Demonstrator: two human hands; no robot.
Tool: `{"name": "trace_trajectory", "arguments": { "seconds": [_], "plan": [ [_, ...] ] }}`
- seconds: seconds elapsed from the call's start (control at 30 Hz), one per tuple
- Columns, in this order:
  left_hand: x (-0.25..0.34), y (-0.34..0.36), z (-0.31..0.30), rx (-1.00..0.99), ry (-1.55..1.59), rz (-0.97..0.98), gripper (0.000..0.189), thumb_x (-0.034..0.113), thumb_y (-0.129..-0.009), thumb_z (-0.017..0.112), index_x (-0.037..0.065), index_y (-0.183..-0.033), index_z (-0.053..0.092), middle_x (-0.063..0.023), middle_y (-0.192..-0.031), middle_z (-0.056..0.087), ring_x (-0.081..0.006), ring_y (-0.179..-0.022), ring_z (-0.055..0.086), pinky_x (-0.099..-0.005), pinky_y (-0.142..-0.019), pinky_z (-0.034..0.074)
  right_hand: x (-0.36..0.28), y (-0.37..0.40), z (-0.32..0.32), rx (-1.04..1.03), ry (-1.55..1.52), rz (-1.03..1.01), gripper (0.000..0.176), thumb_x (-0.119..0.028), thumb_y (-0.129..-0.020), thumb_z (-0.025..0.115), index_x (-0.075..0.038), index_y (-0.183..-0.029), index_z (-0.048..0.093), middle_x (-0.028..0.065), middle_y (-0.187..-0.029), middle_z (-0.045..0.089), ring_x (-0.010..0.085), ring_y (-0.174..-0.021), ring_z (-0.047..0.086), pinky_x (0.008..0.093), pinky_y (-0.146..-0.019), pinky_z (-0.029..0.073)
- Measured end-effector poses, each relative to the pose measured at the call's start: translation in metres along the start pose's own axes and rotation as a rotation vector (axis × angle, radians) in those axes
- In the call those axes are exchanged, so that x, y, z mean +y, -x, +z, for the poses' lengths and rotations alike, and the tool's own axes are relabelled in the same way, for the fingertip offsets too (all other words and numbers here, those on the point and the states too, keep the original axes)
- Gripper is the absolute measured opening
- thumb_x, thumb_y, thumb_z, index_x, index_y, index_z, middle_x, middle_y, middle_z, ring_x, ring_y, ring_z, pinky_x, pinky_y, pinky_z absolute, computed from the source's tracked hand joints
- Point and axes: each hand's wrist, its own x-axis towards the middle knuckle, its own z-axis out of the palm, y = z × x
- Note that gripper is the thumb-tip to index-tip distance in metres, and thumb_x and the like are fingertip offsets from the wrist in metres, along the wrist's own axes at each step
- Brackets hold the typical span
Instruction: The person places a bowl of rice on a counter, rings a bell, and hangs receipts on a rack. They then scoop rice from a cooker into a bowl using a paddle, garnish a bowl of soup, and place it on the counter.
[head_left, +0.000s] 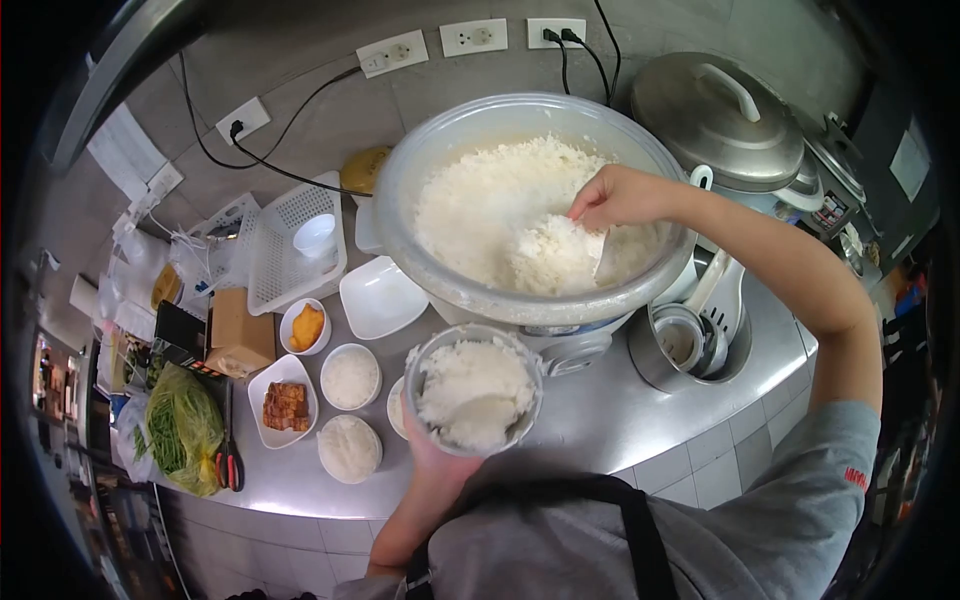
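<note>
My right hand reaches into the large rice cooker, its fingers closed at the edge of a scoop heaped with cooked rice. Rice hides most of the scoop, so its exact shape cannot be made out. More loose white rice fills the cooker, with a steamy haze over it. In front of the cooker, my left hand grips a round container from below and the side. A mound of rice fills this container, which tilts toward me.
Left of the container stand white bowls of rice, a dish of browned meat pieces, a bowl with yellow food and a square white dish. At right, a metal pot holds ladles. Scissors lie beside bagged greens.
</note>
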Motion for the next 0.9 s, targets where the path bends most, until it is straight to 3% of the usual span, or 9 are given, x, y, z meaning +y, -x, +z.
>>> {"name": "trace_trajectory", "arguments": {
  "seconds": [0.07, 0.1, 0.17, 0.23, 0.47, 0.57, 0.63, 0.73, 0.9],
  "plan": [
    [0.013, 0.015, 0.004, -0.156, -0.403, 0.171, 0.055, 0.047, -0.083, 0.032, 0.010, -0.124, 0.033, -0.0124, -0.123, 0.038, -0.0312, -0.112, 0.039, -0.0484, -0.091, 0.034, 0.003, 0.001, -0.007, 0.022, 0.007, 0.030, 0.024, -0.011, -0.067, 0.058, 0.000, -0.088, 0.062, 0.0039, -0.068, 0.058, 0.0089, -0.058, 0.052, 0.0218, -0.049, 0.040],
    [0.026, 0.013, 0.002, -0.054, -0.031, 0.001, 0.057, 0.049, -0.082, 0.033, 0.010, -0.124, 0.033, -0.0119, -0.124, 0.037, -0.0303, -0.113, 0.039, -0.0480, -0.091, 0.034, 0.006, 0.002, -0.009, 0.037, 0.009, 0.066, 0.025, -0.012, -0.067, 0.058, 0.000, -0.089, 0.062, 0.0039, -0.068, 0.058, 0.0087, -0.056, 0.051, 0.0221, -0.048, 0.040],
    [0.057, 0.003, 0.031, -0.008, -0.638, 0.225, 0.043, 0.031, -0.083, 0.044, 0.006, -0.118, 0.038, -0.0118, -0.116, 0.045, -0.0214, -0.108, 0.044, -0.0381, -0.088, 0.041, 0.007, 0.005, -0.018, 0.093, -0.078, 0.058, 0.024, -0.009, -0.068, 0.058, 0.000, -0.090, 0.061, 0.0027, -0.070, 0.058, 0.0076, -0.058, 0.049, 0.0212, -0.051, 0.039],
    [0.080, -0.016, 0.062, -0.245, -0.254, 0.178, 0.048, 0.041, -0.085, 0.035, 0.009, -0.120, 0.038, -0.0093, -0.117, 0.045, -0.0233, -0.109, 0.043, -0.0401, -0.091, 0.037, 0.000, 0.004, -0.029, 0.154, -0.170, 0.040, 0.024, -0.007, -0.069, 0.057, 0.001, -0.090, 0.061, 0.0015, -0.072, 0.057, 0.0065, -0.059, 0.047, 0.0203, -0.053, 0.038],
    [0.101, -0.125, 0.126, -0.162, -0.445, 0.062, 0.061, 0.056, -0.079, 0.031, 0.016, -0.125, 0.031, -0.0100, -0.127, 0.033, -0.0281, -0.116, 0.033, -0.0485, -0.093, 0.027, -0.068, 0.009, -0.060, 0.485, -0.158, -0.239, 0.031, -0.009, -0.071, 0.051, 0.000, -0.100, 0.057, 0.0064, -0.075, 0.058, 0.0126, -0.062, 0.048, 0.0259, -0.062, 0.039],
    [0.081, -0.145, 0.142, -0.137, -0.424, -0.034, 0.060, 0.056, -0.081, 0.026, 0.016, -0.125, 0.030, -0.0101, -0.127, 0.032, -0.0278, -0.116, 0.032, -0.0484, -0.094, 0.026, -0.097, 0.004, -0.044, 0.875, 0.334, -0.413, 0.033, -0.008, -0.066, 0.053, 0.000, -0.098, 0.057, 0.0070, -0.073, 0.059, 0.0163, -0.066, 0.051, 0.0275, -0.065, 0.039],
    [0.069, -0.153, 0.147, -0.121, -0.374, -0.052, 0.060, 0.056, -0.081, 0.022, 0.016, -0.125, 0.029, -0.0102, -0.126, 0.032, -0.0271, -0.116, 0.032, -0.0502, -0.094, 0.025, -0.104, -0.001, -0.022, 1.096, 1.214, -0.516, 0.035, -0.005, -0.068, 0.051, 0.002, -0.102, 0.053, 0.0064, -0.076, 0.056, 0.0152, -0.068, 0.049, 0.0251, -0.067, 0.037],
    [0.060, -0.166, 0.146, -0.098, -0.293, -0.057, 0.059, 0.055, -0.083, 0.016, 0.015, -0.123, 0.031, -0.0102, -0.125, 0.033, -0.0257, -0.115, 0.032, -0.0520, -0.093, 0.025, -0.105, -0.004, 0.009, 1.178, 1.490, -0.663, 0.038, -0.007, -0.064, 0.051, 0.002, -0.101, 0.052, 0.0043, -0.074, 0.053, 0.0172, -0.073, 0.050, 0.0263, -0.071, 0.037],
    [0.067, -0.177, 0.141, -0.127, -0.230, -0.105, 0.058, 0.054, -0.083, 0.018, 0.014, -0.122, 0.032, -0.0116, -0.124, 0.033, -0.0277, -0.112, 0.034, -0.0508, -0.090, 0.031, -0.104, 0.009, -0.011, 1.258, 1.441, -0.755, 0.029, -0.010, -0.064, 0.052, 0.000, -0.090, 0.057, 0.0021, -0.070, 0.055, 0.0152, -0.070, 0.051, 0.0268, -0.068, 0.036]
  ]
}}
